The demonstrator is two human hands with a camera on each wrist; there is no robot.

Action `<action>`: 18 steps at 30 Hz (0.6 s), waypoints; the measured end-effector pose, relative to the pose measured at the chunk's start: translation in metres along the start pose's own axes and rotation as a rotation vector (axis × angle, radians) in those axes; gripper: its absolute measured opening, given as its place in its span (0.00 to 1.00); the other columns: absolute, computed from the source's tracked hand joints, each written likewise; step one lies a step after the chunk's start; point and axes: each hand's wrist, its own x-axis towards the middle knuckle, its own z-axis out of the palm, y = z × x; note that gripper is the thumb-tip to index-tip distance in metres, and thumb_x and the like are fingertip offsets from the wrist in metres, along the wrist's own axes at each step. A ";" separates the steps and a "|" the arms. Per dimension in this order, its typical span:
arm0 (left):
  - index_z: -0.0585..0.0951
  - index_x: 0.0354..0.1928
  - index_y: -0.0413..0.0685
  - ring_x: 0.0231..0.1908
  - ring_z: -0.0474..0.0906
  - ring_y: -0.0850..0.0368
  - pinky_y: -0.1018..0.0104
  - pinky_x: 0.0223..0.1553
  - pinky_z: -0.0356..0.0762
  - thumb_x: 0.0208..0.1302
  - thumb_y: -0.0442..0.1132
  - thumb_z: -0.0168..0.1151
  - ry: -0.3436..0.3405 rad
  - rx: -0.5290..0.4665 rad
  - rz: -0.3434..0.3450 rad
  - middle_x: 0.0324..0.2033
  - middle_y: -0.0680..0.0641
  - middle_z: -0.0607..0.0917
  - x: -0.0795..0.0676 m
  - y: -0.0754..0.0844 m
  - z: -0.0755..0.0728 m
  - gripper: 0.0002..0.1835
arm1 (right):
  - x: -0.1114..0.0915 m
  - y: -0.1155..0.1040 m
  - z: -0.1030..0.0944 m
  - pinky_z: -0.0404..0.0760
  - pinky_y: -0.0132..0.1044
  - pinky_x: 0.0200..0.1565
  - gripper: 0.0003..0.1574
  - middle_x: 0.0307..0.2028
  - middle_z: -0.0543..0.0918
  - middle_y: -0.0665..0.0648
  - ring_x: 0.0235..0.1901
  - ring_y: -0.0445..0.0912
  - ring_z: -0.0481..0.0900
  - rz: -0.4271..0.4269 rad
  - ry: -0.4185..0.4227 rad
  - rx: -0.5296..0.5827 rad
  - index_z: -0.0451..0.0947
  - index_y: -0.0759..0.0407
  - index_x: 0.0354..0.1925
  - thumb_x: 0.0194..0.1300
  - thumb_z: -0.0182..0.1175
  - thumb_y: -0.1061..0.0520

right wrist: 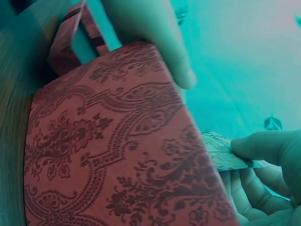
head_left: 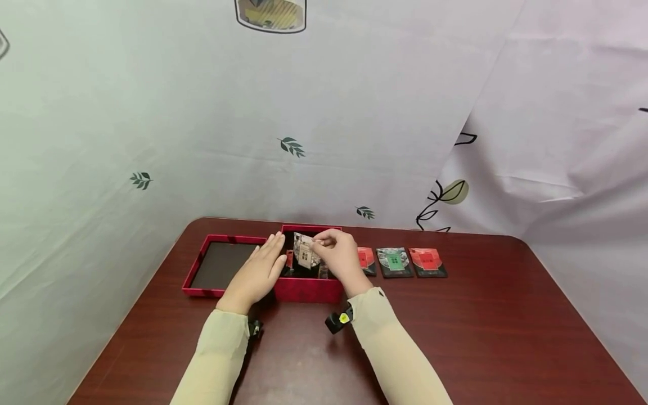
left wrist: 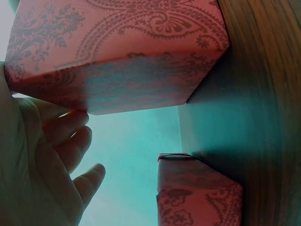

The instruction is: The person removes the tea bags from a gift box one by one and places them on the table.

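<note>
The red box [head_left: 309, 291] has straight sides covered in dark curly flowers and leaves, and it is black inside. Left of the box is a shallow red tray [head_left: 228, 267] with a flat dark middle. The table [head_left: 486, 326] under the box is shiny brown wood, and behind the box hangs a wrinkly pale cloth [head_left: 212, 101] with leaf pictures.

The right hand [head_left: 341, 257] pinches a small packet [head_left: 305, 254] between thumb and finger. The packet is flat and pale with grey pictures and dark marks, and it tilts over the top of the box. The left hand [head_left: 257, 273] has its fingers out straight and rests on the box's left side.

Right of the box, a partly hidden red packet [head_left: 367, 260], a green packet [head_left: 395, 261] and another red packet [head_left: 428, 262] make a row. The table's back edge is close behind the box. Wood stretches wide in front of the box and far to its right.
</note>
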 end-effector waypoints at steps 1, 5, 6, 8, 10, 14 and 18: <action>0.58 0.78 0.39 0.77 0.51 0.44 0.39 0.74 0.49 0.81 0.46 0.46 0.001 0.002 0.001 0.78 0.41 0.57 0.000 0.000 0.000 0.31 | -0.001 0.001 -0.002 0.81 0.36 0.32 0.05 0.30 0.84 0.53 0.29 0.43 0.81 -0.003 0.012 0.035 0.87 0.59 0.36 0.61 0.72 0.58; 0.58 0.78 0.39 0.78 0.50 0.44 0.39 0.75 0.49 0.81 0.46 0.46 -0.002 0.000 -0.001 0.78 0.40 0.57 0.000 0.001 -0.001 0.31 | -0.003 0.004 -0.007 0.80 0.35 0.34 0.08 0.30 0.83 0.53 0.30 0.44 0.80 -0.010 0.048 0.148 0.87 0.61 0.36 0.61 0.73 0.57; 0.58 0.78 0.38 0.78 0.49 0.44 0.39 0.75 0.49 0.81 0.46 0.46 -0.003 0.000 -0.003 0.78 0.40 0.57 -0.001 0.001 -0.001 0.31 | -0.004 0.005 -0.009 0.80 0.35 0.34 0.08 0.29 0.83 0.53 0.30 0.44 0.80 -0.007 0.055 0.171 0.87 0.60 0.36 0.61 0.73 0.57; 0.58 0.78 0.39 0.78 0.49 0.45 0.40 0.75 0.49 0.81 0.46 0.46 -0.007 0.000 -0.004 0.78 0.40 0.57 0.000 0.001 -0.002 0.31 | -0.005 0.007 -0.011 0.79 0.35 0.33 0.09 0.29 0.82 0.52 0.29 0.44 0.79 0.001 0.070 0.213 0.87 0.60 0.36 0.61 0.74 0.55; 0.58 0.78 0.39 0.78 0.49 0.45 0.40 0.75 0.49 0.81 0.46 0.46 -0.008 -0.002 -0.005 0.78 0.40 0.57 -0.001 0.001 -0.002 0.32 | -0.005 0.009 -0.013 0.79 0.35 0.32 0.08 0.28 0.82 0.52 0.28 0.43 0.79 0.007 0.082 0.254 0.87 0.60 0.36 0.62 0.73 0.56; 0.57 0.78 0.39 0.78 0.49 0.45 0.40 0.75 0.49 0.81 0.48 0.45 -0.010 -0.006 -0.007 0.78 0.41 0.56 -0.001 0.001 -0.002 0.32 | -0.007 0.011 -0.019 0.81 0.36 0.30 0.09 0.28 0.84 0.51 0.25 0.43 0.79 0.015 0.106 0.334 0.86 0.62 0.37 0.63 0.72 0.57; 0.57 0.79 0.40 0.78 0.49 0.46 0.41 0.75 0.48 0.81 0.48 0.45 -0.017 -0.016 -0.005 0.78 0.41 0.57 0.000 0.002 -0.002 0.32 | -0.009 0.013 -0.028 0.83 0.38 0.31 0.11 0.30 0.86 0.50 0.26 0.42 0.79 0.030 0.122 0.383 0.85 0.63 0.39 0.65 0.71 0.56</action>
